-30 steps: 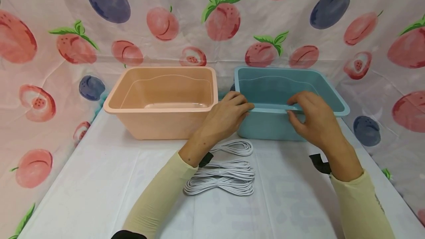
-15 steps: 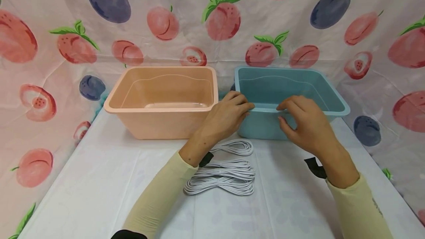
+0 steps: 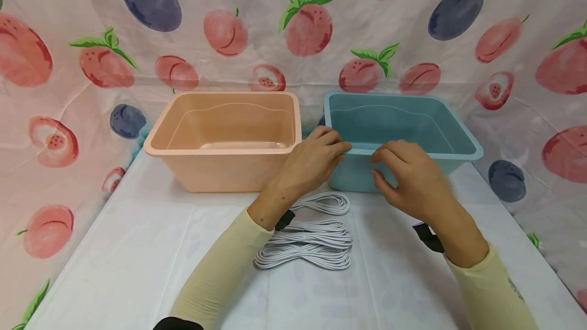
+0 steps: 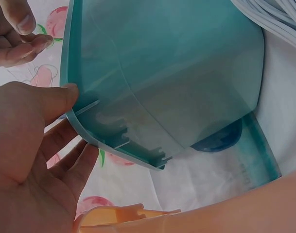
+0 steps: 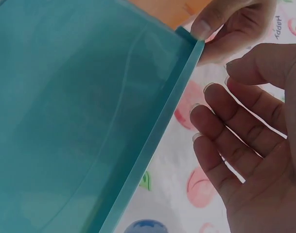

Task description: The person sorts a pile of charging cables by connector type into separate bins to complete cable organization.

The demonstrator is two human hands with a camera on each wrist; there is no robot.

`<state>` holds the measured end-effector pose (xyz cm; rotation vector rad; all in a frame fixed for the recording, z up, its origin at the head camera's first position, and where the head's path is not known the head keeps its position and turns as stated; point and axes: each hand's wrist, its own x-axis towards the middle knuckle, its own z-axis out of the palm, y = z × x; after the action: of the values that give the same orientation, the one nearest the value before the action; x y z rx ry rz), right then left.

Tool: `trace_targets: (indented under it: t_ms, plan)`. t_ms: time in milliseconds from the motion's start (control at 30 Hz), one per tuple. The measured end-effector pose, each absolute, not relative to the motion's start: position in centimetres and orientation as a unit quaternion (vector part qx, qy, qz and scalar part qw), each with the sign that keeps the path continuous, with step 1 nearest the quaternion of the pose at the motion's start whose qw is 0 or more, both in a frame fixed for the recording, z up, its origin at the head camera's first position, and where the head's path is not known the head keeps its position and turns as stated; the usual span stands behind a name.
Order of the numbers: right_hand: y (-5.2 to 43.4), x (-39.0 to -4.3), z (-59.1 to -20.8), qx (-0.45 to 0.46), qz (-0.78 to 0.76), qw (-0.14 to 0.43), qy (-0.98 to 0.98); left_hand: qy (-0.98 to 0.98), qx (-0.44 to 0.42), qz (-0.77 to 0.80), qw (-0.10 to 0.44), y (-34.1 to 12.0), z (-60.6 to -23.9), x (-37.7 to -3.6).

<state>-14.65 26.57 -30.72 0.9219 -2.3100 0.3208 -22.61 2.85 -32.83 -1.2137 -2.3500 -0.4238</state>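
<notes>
The blue tub (image 3: 403,134) stood at about 1 o'clock on the white table cover (image 3: 137,248), with its long axis running from 9 to 3 o'clock across the person's front and its near rim facing the hands. The left hand (image 3: 312,164) gripped the tub's near-left corner: the thumb lay over the rim and the fingers curled beneath the lip, as the left wrist view confirmed (image 4: 36,145). The right hand (image 3: 412,177) hovered just in front of the near wall, at roughly the 3 o'clock side of the left hand. Its fingers were relaxed and slightly spread, holding nothing; in the right wrist view (image 5: 250,145) a clear gap separated the fingertips from the rim. In the head view the fingertips appeared close to the rim, possibly grazing it, though that angle could not settle the point. The left hand was therefore the nearer hand and the only one clamped on the tub. The two hands were apart, both along the same near rim. The peach tub (image 3: 224,136) stood just beside the blue one, at 11 o'clock, with a narrow gap between them. Three bundles of white cord (image 3: 312,241) lay on the cover at 6 o'clock from the blue tub, between the two forearms.
</notes>
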Motion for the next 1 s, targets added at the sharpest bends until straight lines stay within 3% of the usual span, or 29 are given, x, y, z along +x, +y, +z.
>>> trace_targets:
  t_ms: [1000]
  plan:
    - [23.8, -14.5, -32.7, 0.399, 0.089, 0.279, -0.869, -0.847, -0.443, -0.161, 0.244, 2.8, -32.9, -22.7]
